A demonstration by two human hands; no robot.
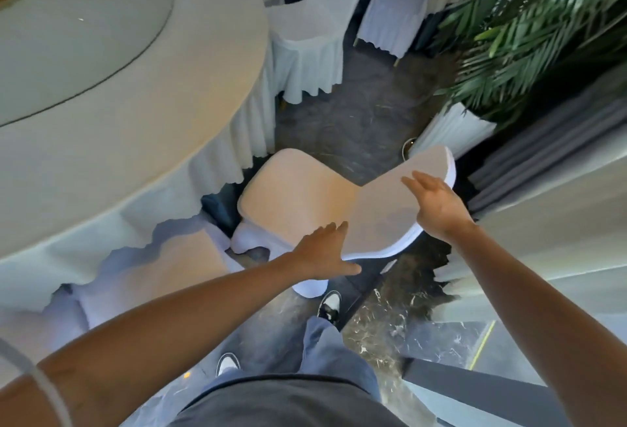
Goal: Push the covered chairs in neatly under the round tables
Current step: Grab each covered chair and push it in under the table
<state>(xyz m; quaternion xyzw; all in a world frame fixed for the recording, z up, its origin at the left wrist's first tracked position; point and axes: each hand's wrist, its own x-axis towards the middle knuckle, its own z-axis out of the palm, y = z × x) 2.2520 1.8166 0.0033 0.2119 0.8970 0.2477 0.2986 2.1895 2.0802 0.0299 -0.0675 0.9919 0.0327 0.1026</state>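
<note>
A chair in a white cover (298, 202) stands just off the edge of the round table (203, 114), its seat toward the tablecloth and its backrest toward me. My left hand (325, 251) lies flat with spread fingers at the near left corner of the backrest top. My right hand (436, 204) is open over the backrest's right side, fingers apart, holding nothing. A second covered chair (176, 263) sits partly under the tablecloth to the left.
Two more covered chairs (315, 26) stand at the back beside the table. A large green palm (529, 19) fills the upper right, grey curtains (549, 155) hang on the right. Dark marble floor (356, 114) lies between; my feet are below the chair.
</note>
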